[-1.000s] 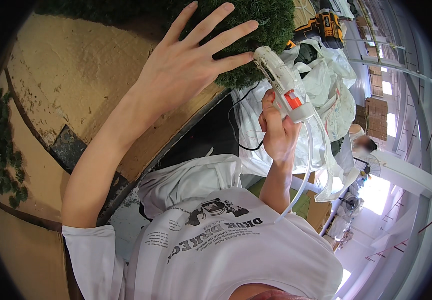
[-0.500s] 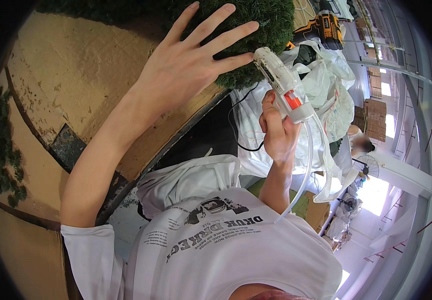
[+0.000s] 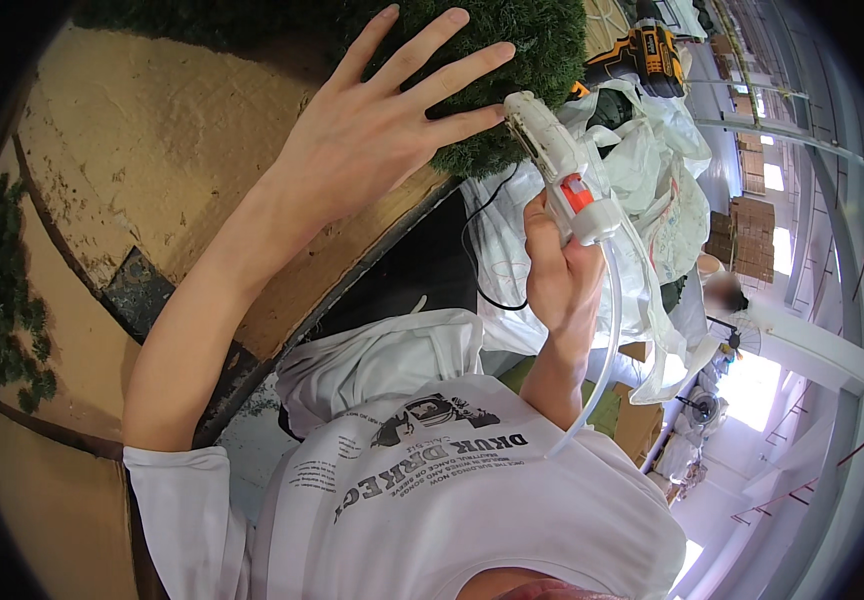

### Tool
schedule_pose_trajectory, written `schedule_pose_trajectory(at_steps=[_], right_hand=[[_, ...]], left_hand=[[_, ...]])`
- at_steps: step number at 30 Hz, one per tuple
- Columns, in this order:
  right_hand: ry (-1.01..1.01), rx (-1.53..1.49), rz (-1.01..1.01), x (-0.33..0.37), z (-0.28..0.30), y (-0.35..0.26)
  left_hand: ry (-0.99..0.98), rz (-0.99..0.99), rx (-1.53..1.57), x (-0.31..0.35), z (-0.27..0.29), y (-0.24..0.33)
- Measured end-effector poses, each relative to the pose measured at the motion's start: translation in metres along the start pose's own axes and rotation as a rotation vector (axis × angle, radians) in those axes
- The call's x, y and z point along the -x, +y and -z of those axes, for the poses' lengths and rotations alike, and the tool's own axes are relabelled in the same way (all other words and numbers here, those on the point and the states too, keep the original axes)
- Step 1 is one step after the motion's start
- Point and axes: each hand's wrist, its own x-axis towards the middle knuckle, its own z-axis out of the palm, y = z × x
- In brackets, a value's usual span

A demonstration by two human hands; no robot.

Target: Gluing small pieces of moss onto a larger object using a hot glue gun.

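My left hand (image 3: 367, 135) is open, its fingers spread over a dense clump of green artificial foliage (image 3: 542, 50). My right hand (image 3: 564, 265) is closed around the handle of a white hot glue gun (image 3: 552, 140) with an orange-red part near its back. A long translucent glue stick (image 3: 612, 330) bends out of the gun's rear toward my shirt. The gun's nozzle end points at the foliage, close to my left little fingertip. Whether the nozzle touches the greenery cannot be made out.
Tan cardboard (image 3: 152, 110) covers the worktop on the left, with another green sprig (image 3: 7, 290) at its side. White plastic sacks (image 3: 652, 180) and a yellow-black cordless drill (image 3: 652, 60) lie beyond the gun. A black cord (image 3: 497, 300) hangs below. Another person (image 3: 722, 290) is in the background.
The glue gun has shifted and turned slightly in my right hand, its rear moving a little left. My left hand stays in place, spread over the foliage.
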Motion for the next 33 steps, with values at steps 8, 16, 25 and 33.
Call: schedule_pose_trajectory(at_steps=[8,16,25,33], right_hand=[[0.070,0.143,0.392,0.005,0.007,-0.009],[0.016,-0.488,0.023,0.055,0.018,0.014],[-0.399,-0.391,0.108,0.033,-0.037,0.000],[-0.424,-0.055,0.700,-0.016,-0.144,-0.064]], left_hand=[[0.021,-0.013,-0.026,0.000,-0.003,0.001],[0.030,-0.038,-0.022,0.000,-0.001,0.005],[0.350,0.427,-0.047,0.056,0.113,0.035],[0.778,0.893,-0.570,0.155,0.281,0.220]])
